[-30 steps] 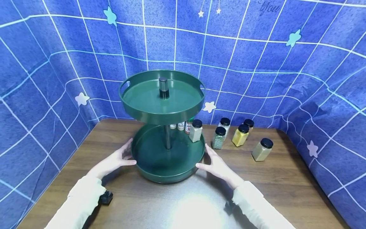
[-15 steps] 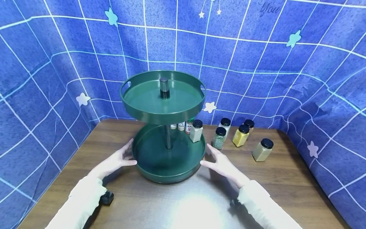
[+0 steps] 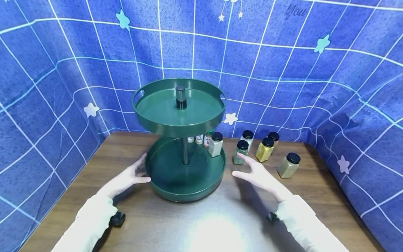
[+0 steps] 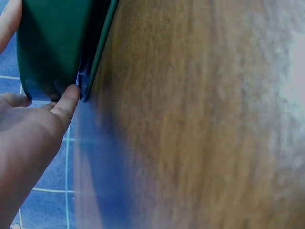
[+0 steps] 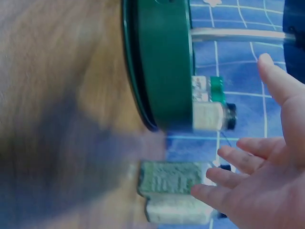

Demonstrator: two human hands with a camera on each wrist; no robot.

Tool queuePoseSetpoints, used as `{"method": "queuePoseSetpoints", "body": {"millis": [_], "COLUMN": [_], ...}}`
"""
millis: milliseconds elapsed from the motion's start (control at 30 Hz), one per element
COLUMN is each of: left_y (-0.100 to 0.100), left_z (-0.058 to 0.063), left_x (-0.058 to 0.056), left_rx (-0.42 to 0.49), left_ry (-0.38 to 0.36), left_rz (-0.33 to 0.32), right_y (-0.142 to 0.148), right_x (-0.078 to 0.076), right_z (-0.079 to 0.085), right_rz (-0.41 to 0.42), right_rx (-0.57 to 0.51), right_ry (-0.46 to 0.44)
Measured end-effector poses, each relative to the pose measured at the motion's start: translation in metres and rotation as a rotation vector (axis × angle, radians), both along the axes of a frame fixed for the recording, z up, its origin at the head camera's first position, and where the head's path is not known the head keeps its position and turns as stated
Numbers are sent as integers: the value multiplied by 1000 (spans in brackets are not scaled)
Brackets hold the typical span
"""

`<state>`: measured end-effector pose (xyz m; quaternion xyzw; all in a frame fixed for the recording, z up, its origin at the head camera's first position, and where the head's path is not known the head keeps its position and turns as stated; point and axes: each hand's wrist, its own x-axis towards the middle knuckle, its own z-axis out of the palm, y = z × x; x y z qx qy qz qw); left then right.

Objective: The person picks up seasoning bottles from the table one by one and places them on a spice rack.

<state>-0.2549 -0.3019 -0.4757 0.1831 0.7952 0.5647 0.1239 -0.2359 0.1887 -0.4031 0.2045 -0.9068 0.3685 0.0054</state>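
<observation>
A green two-tier turntable organizer [image 3: 181, 130] stands on the table, its round trays joined by a metal post. My left hand [image 3: 128, 175] rests against the left side of the lower tray [image 3: 184, 198]; in the left wrist view, fingertips touch its green wall [image 4: 52, 52]. Off the tray's right side, my right hand [image 3: 259, 176] is held with fingers spread and nothing in it. Nearest to it is a spice jar of green herbs [image 3: 238, 159], partly covered by the fingers. A black-lidded jar of pale powder [image 3: 215, 148] sits inside the lower tray at right.
Several small spice bottles [image 3: 199, 139] stand at the back of the lower tray, partly hidden by the upper one. To the right are a yellow spice jar [image 3: 264, 151], a tan powder jar [image 3: 288, 167] and others. Blue gridded cloth [image 3: 201, 52] surrounds the table.
My right hand has moved off the lower tray's rim, rightward to the herb jar. My left hand stays in place, and the organizer looks the same.
</observation>
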Motion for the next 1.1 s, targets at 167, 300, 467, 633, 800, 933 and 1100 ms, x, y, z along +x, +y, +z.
{"method": "queuePoseSetpoints", "body": {"millis": [167, 300, 467, 633, 800, 933, 1100], "left_y": [1, 0, 0, 1, 1, 1, 1], "left_z": [0, -1, -3, -2, 0, 1, 2], "left_x": [1, 1, 0, 0, 1, 1, 1], "left_rx": [21, 39, 46, 47, 39, 31, 21], "left_ry": [-2, -7, -9, -14, -17, -16, -9], "left_rz": [-10, -13, -13, -19, -20, -23, -24], "right_y": [12, 21, 35, 50, 67, 80, 98], "right_x": [1, 0, -1, 0, 2, 3, 1], "right_z": [9, 18, 31, 42, 48, 51, 51], "right_rz": [-6, -28, -73, -99, -141, -171, -221], "right_rx": [14, 20, 40, 43, 67, 58, 82], "right_ry": [21, 55, 97, 123, 167, 195, 236]}}
